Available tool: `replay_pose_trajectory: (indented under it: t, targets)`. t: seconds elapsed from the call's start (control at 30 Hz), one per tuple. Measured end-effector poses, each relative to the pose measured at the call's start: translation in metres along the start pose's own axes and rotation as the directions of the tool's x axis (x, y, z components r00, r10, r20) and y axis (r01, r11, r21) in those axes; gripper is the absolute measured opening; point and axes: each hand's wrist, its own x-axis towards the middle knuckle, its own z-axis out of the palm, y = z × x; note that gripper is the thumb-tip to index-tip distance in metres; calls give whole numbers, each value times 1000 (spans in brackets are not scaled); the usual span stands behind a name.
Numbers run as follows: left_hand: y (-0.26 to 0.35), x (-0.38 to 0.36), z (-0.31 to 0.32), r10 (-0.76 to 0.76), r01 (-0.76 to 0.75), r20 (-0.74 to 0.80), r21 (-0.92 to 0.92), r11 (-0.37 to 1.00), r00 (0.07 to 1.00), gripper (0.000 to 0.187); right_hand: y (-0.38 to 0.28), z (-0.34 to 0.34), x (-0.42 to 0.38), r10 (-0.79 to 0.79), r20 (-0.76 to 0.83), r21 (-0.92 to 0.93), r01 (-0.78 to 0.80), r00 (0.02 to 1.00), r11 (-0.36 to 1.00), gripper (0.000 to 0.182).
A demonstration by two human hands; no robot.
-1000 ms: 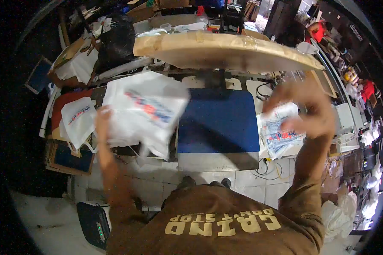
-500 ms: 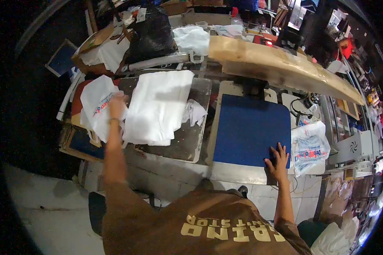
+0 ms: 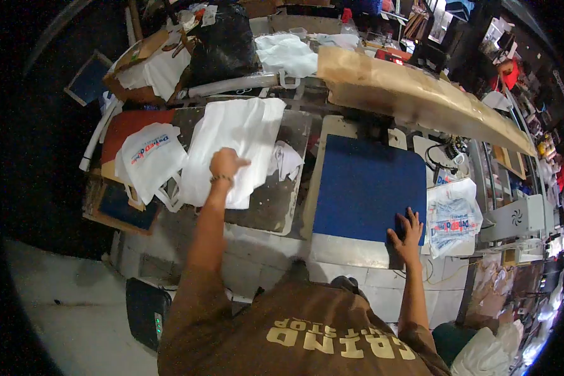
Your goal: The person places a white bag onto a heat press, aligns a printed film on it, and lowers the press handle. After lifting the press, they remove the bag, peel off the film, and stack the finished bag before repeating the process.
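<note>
My left hand (image 3: 227, 164) is over a stack of plain white bags (image 3: 247, 128). Its thumb sticks out to the right, its fingers bend downward, and nothing shows in it. Left of the stack lies a white bag with red and blue print (image 3: 151, 153), its handle loops toward me. My right hand (image 3: 409, 235) rests with spread fingers on the front right corner of a dark blue pad (image 3: 370, 188). Beside that pad, on the right, are several printed white bags (image 3: 454, 216) in an overlapping pile.
A long beam wrapped in brown material (image 3: 420, 94) spans above the blue pad. A crumpled white cloth (image 3: 287, 161) lies right of the stack. At the back left stand a black plastic bag (image 3: 222, 47) and an open cardboard box (image 3: 147, 69). A grey machine (image 3: 517, 219) is at right.
My left hand has left the printed bag and moved right over the plain stack. The printed bag lies flatter, its print now uncovered. My right hand stays on the blue pad.
</note>
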Motion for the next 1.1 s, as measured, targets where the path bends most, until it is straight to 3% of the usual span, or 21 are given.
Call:
replay_pose_trajectory:
  t: [0.07, 0.1, 0.13, 0.2, 0.23, 0.27, 0.3, 0.37, 0.4, 0.47, 0.57, 0.6, 0.63, 0.67, 0.8, 0.87, 0.9, 0.93, 1.0, 1.03, 1.1]
  targets:
    - [-23, 13, 6, 9, -27, -97, -187, 982, 995, 30, 4, -1, 9, -16, -18, -33, 16, 1000, 999, 50]
    - [3, -9, -25, -84, 77, -197, -45, 996, 977, 33, -15, -1, 17, 35, -38, 88, -32, 999, 996, 49]
    - [12, -22, -31, -24, 26, -395, -1, 1000, 919, 27, -36, -2, 28, 91, -58, 207, -77, 994, 975, 48]
    - [53, -70, -51, 199, -137, -443, 169, 976, 874, 22, -94, -9, 45, -46, 17, 511, 31, 999, 859, 48]
    - [78, -105, -49, 225, -221, -374, 53, 974, 900, 20, -141, -33, 51, 14, 285, 618, -194, 959, 762, 56]
    - [106, -141, -41, 259, -293, -305, -68, 954, 916, 17, -154, -7, 47, -60, 315, 847, -252, 947, 469, 60]
    - [138, -168, -21, 299, -297, 49, 343, 891, 953, 16, -176, -8, 45, -78, 424, 891, -399, 902, 218, 58]
    - [190, -240, -39, 696, -685, -55, -249, 685, 716, 20, -177, -6, 38, -50, 589, 776, -547, 807, 315, 60]
    - [197, -249, -34, 705, -691, -51, -256, 675, 708, 20, -170, -7, 34, -14, 729, 630, -663, 684, 404, 63]
    - [210, -261, -23, 461, -469, -205, -661, 586, 864, 31, -126, -20, 11, -92, 671, 697, -583, 736, 418, 60]
    - [202, -225, 8, 128, -282, -532, -218, 934, 837, 73, -67, -71, -18, -80, 655, 696, -560, 751, 450, 50]
    - [185, -209, 51, 9, -114, -197, -529, 841, 980, 89, -41, -74, -27, -7, 671, 669, -601, 741, 438, 49]
    - [192, -207, 49, 18, 140, 168, -874, 466, 986, 87, -19, -73, -33, 55, 697, 673, -679, 715, 293, 48]
    - [202, -203, 46, 197, 469, 460, -883, -2, 866, 85, 0, -72, -32, 111, 723, 668, -731, 682, 143, 47]
    - [232, -169, 99, 403, 492, 455, -871, 13, 794, 72, 36, -70, -15, 161, 782, 621, -774, 603, -119, 46]
    - [248, -150, 108, 601, 629, 508, -777, 10, 617, 58, 44, -66, -13, 24, 808, 564, -759, 589, -324, 48]
    - [268, -152, 92, 416, 687, 634, -726, 30, 652, 43, 48, -57, -14, 30, 789, 585, -736, 614, -342, 49]
    - [273, -149, 94, 424, 690, 637, -723, 38, 644, 43, 43, -63, -10, 40, 787, 589, -729, 616, -349, 49]
    - [274, -138, 95, 424, 422, 411, -904, 72, 807, 36, 34, -70, -1, 281, 721, 680, -725, 633, -110, 53]
    - [270, -125, 107, 369, 211, 292, -946, 246, 882, 36, 42, -53, 0, 441, 618, 721, -692, 651, 11, 43]
    - [263, -102, 119, 323, -172, 14, -824, 539, 946, 38, 73, -38, 9, 429, 512, 775, -616, 744, 142, 37]
